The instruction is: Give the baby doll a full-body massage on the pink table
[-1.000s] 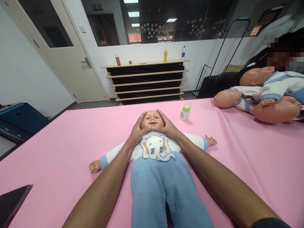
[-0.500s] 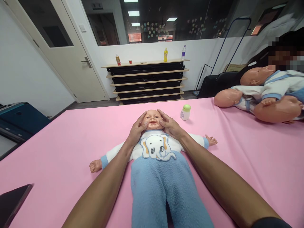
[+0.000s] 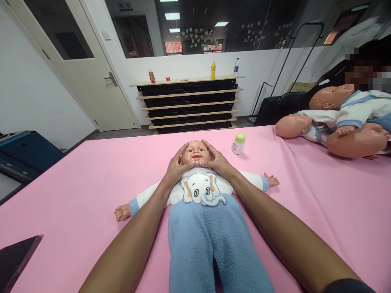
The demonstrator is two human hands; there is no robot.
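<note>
A baby doll (image 3: pixel 200 211) lies on its back on the pink cover, arms spread, in a white top with an elephant patch and fuzzy blue trousers. From the left, my left hand (image 3: pixel 178 165) cups the side of its head, fingers along the cheek and temple, thumb at the chin. My right hand (image 3: pixel 219 162) wraps the other side of the head the same way. Both thumbs lie just below the doll's mouth, their tips close together. The ears are mostly hidden by my palms. A small white jar with a green lid (image 3: pixel 238 144) stands beyond my right hand.
Pink cloth (image 3: pixel 76 183) covers the table. Several other dolls (image 3: pixel 356 140) are heaped at the right edge, near a partly seen person. A dark phone or tablet (image 3: pixel 18 258) lies at lower left. Bottles (image 3: pixel 213 70) stand on the shelf (image 3: pixel 189 79) by the wall.
Both thumbs have slid down from the doll's cheeks and inward to its chin. My fingers stay along the sides of the head, and the doll has not moved.
</note>
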